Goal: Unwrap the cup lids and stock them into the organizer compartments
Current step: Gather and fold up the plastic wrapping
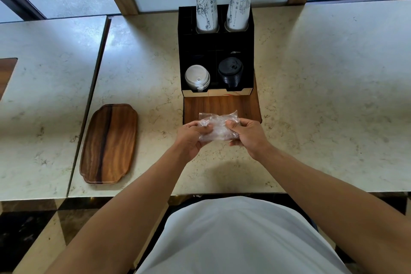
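Note:
A crumpled clear plastic wrapper is held between both hands above the counter, just in front of the organizer. My left hand grips its left end and my right hand grips its right end. The black organizer stands at the back centre. A stack of white lids fills its front left compartment and a stack of black lids fills the front right one. I cannot tell whether anything is inside the wrapper.
Two stacks of white printed paper cups stand in the organizer's rear holes. A wooden board lies under the organizer's front. A wooden tray lies to the left on the marble counter.

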`<state>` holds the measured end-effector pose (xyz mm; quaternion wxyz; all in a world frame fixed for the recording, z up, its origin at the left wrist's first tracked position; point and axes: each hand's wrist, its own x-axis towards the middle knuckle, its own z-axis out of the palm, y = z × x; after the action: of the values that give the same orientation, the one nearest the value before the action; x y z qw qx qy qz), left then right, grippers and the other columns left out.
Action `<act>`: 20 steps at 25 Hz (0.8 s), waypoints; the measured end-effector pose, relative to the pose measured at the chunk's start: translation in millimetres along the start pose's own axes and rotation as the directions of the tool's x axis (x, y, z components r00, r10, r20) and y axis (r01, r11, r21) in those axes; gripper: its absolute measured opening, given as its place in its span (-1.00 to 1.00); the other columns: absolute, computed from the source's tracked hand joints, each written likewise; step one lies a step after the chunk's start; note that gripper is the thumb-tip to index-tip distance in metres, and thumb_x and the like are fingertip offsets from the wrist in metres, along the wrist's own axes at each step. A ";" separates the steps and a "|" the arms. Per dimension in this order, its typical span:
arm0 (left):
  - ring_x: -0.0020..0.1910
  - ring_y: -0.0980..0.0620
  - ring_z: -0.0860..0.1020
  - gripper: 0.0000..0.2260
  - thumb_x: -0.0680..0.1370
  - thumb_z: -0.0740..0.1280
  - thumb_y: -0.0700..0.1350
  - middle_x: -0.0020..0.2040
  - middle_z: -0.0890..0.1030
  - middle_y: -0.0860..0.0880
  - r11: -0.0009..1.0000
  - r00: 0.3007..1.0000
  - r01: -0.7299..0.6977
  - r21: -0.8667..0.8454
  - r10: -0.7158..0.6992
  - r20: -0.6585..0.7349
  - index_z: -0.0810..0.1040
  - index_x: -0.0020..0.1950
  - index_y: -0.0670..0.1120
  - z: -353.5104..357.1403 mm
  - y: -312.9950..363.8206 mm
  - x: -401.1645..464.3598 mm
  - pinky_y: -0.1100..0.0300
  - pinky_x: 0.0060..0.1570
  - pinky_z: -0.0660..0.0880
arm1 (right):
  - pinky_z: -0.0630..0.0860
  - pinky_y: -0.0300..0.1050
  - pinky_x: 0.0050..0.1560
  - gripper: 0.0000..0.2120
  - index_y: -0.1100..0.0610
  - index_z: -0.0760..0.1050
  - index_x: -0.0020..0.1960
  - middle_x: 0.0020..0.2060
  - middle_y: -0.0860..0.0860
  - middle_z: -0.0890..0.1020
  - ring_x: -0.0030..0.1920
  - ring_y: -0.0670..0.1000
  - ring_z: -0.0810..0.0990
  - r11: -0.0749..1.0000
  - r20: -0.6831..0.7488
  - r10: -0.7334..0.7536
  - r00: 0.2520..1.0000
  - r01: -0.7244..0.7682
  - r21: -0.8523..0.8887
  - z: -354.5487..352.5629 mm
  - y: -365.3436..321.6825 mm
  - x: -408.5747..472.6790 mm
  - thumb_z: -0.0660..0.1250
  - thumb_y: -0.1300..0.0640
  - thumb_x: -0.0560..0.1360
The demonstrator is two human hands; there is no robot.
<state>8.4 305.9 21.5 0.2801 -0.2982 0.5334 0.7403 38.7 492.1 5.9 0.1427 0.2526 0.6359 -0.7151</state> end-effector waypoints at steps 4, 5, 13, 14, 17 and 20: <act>0.14 -0.25 0.67 -0.64 0.50 0.46 -0.37 0.21 0.66 -0.27 0.995 0.991 0.065 0.072 -0.073 0.113 0.56 0.29 -0.29 -8.6 2.9 -4.2 -0.12 0.05 0.68 | 0.67 -0.06 -0.40 -0.89 0.17 0.72 -0.04 -0.19 0.08 0.76 -0.28 0.06 0.74 0.999 0.021 -0.027 0.999 0.028 -0.040 -1.8 -0.4 -3.2 0.48 0.12 0.54; 0.19 -0.26 0.64 -0.59 0.48 0.47 -0.36 0.25 0.64 -0.25 0.991 0.980 0.074 0.114 -0.093 0.175 0.56 0.31 -0.23 -13.5 4.8 -5.2 -0.16 0.13 0.64 | 0.67 -0.06 -0.40 -0.90 0.16 0.71 -0.05 -0.21 0.05 0.75 -0.30 0.03 0.74 0.998 0.029 -0.037 0.999 0.038 -0.057 -3.9 -2.1 -3.8 0.47 0.13 0.55; -0.07 -0.10 0.66 -0.51 0.46 0.52 0.12 0.09 0.66 -0.17 0.926 0.937 0.051 0.373 -0.173 0.302 0.62 0.24 -0.18 -16.7 19.0 1.2 0.00 -0.01 0.65 | 0.57 -0.11 -0.26 -0.80 0.25 0.66 0.05 -0.17 0.15 0.66 -0.24 0.06 0.58 0.966 0.329 -0.020 0.944 0.103 -0.239 -22.5 -21.9 -5.2 0.41 0.11 0.57; -0.06 -0.12 0.62 -0.54 0.48 0.52 0.09 0.07 0.65 -0.18 0.895 0.921 0.045 0.444 -0.210 0.329 0.65 0.23 -0.21 -15.8 18.4 2.4 -0.01 0.04 0.63 | 0.55 -0.13 -0.25 -0.82 0.24 0.67 0.04 -0.19 0.14 0.65 -0.25 0.06 0.56 0.954 0.366 -0.013 0.930 0.121 -0.274 -22.4 -23.8 -5.1 0.43 0.12 0.56; -0.03 -0.14 0.56 -0.70 0.49 0.54 -0.12 0.05 0.64 -0.22 0.814 0.903 -0.020 0.580 -0.235 0.361 0.69 0.16 -0.26 -12.1 11.2 5.2 0.01 0.10 0.59 | 0.53 -0.12 -0.25 -0.85 0.16 0.68 -0.02 -0.25 0.07 0.66 -0.28 0.03 0.55 0.893 0.381 -0.021 0.924 0.188 -0.408 -18.6 -25.4 -5.1 0.51 0.09 0.49; -0.09 -0.09 0.64 -0.82 0.49 0.49 -0.31 -0.01 0.71 -0.19 0.814 0.936 -0.033 0.580 -0.178 0.303 0.68 0.08 -0.32 -7.7 7.5 5.1 0.07 -0.03 0.66 | 0.61 -0.08 -0.18 -0.79 0.07 0.64 0.09 -0.12 0.06 0.71 -0.23 0.01 0.64 0.884 0.290 -0.043 0.956 0.171 -0.435 -17.3 -21.1 -4.9 0.51 0.03 0.49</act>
<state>0.6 297.0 20.5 0.4739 -0.0861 0.6633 0.5727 34.8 511.7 25.1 0.2440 0.0755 0.7730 -0.5808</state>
